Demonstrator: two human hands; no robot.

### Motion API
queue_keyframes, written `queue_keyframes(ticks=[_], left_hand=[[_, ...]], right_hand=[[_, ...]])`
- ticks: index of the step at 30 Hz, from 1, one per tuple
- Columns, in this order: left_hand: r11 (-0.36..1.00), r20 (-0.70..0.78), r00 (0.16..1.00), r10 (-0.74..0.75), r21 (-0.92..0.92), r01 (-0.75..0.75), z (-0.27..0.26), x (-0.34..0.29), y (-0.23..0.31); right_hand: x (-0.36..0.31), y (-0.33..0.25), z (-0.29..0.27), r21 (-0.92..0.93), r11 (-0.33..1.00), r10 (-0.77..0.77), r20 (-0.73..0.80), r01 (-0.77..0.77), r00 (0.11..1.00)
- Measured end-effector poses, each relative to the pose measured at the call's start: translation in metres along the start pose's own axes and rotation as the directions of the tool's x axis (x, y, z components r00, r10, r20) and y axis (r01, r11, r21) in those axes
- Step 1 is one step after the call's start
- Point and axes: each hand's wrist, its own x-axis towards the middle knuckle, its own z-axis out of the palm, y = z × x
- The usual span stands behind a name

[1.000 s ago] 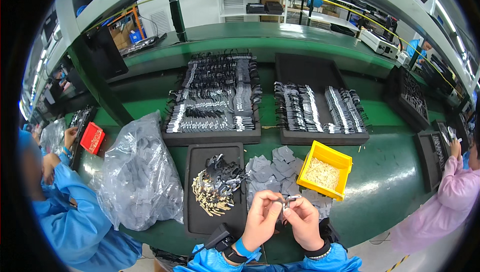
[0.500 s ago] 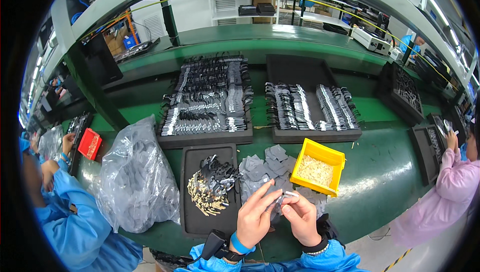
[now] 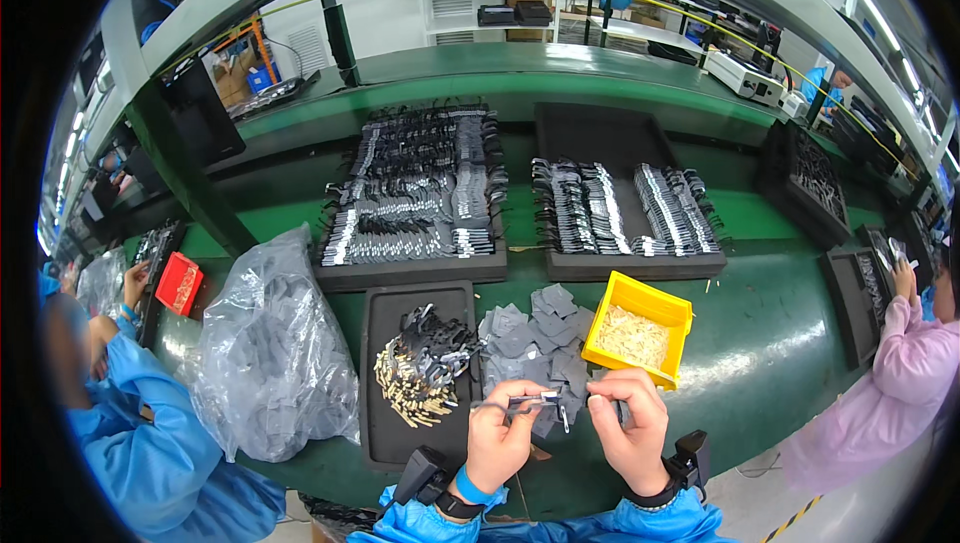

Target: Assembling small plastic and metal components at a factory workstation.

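Observation:
My left hand pinches a small thin cable-like part, dark with a silvery end, held sideways over the table. Another pale-tipped piece hangs just below it. My right hand is apart from it, thumb and forefinger pressed together; what they hold, if anything, is too small to name. Beyond my hands lies a loose heap of flat grey pads. Just past my right hand stands a yellow bin of small pale pieces. Left of the pads, a black tray carries tangled black parts with gold-coloured ends.
Two black foam trays hold rows of similar parts farther back. A clear bag of grey pads stands at left. Co-workers in a blue sleeve and a pink gown sit either side. A frame post rises at left.
My hands have moved apart. The left keeps the part, now turned more sideways; my right hand has let go of it and shifted right, closer to the yellow bin.

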Motion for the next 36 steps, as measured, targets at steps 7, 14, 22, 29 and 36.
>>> queue_keyframes(ticks=[7, 14, 22, 29, 36], left_hand=[[0.984, 0.054, 0.991, 0.121, 0.128, -0.127, -0.002, -0.002, -0.006], [0.994, 0.044, 0.995, 0.084, -0.077, -0.08, 0.001, -0.003, 0.004], [0.992, 0.103, 0.994, -0.045, -0.114, 0.057, -0.003, -0.003, 0.001], [0.987, 0.103, 0.995, 0.002, -0.162, 0.014, 0.0, 0.0, -0.001], [0.981, 0.083, 0.978, 0.193, -0.01, -0.193, -0.001, 0.003, -0.003]], right_hand=[[0.004, 0.005, 0.011, 0.052, 0.998, -0.054, 0.149, 0.047, 0.987], [0.007, 0.006, 0.012, 0.113, 0.993, 0.015, 0.175, -0.036, 0.984], [0.006, 0.008, 0.01, 0.222, 0.97, 0.049, 0.197, -0.094, 0.979], [0.006, 0.013, 0.012, 0.209, 0.978, -0.032, 0.19, -0.008, 0.981], [0.006, 0.011, 0.014, 0.163, 0.987, -0.036, 0.177, 0.007, 0.984]])
